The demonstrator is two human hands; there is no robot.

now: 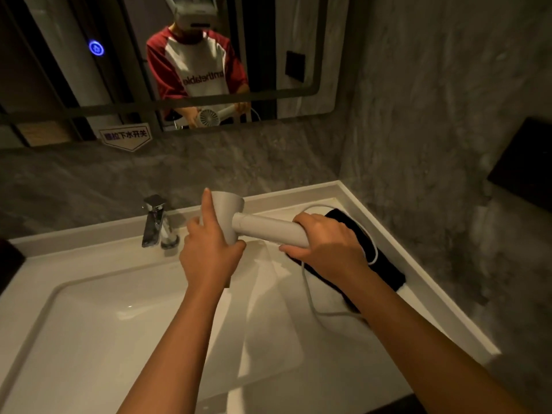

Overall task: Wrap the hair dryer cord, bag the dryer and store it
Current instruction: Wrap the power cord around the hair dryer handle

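A white hair dryer [263,227] is held level above the sink, its barrel to the left and its handle pointing right. My left hand [209,252] grips the barrel, index finger stretched up along its side. My right hand [325,246] is closed around the handle's end. The white cord [310,297] leaves the handle, loops over a black bag [385,264] lying on the right counter, and trails down past my right forearm. Part of the bag is hidden behind my right hand.
A white rectangular basin [98,324] fills the counter below my arms. A chrome faucet [155,222] stands at its back left. The mirror [179,55] above reflects me and the dryer. A grey stone wall closes the right side, with a dark panel [525,168] on it.
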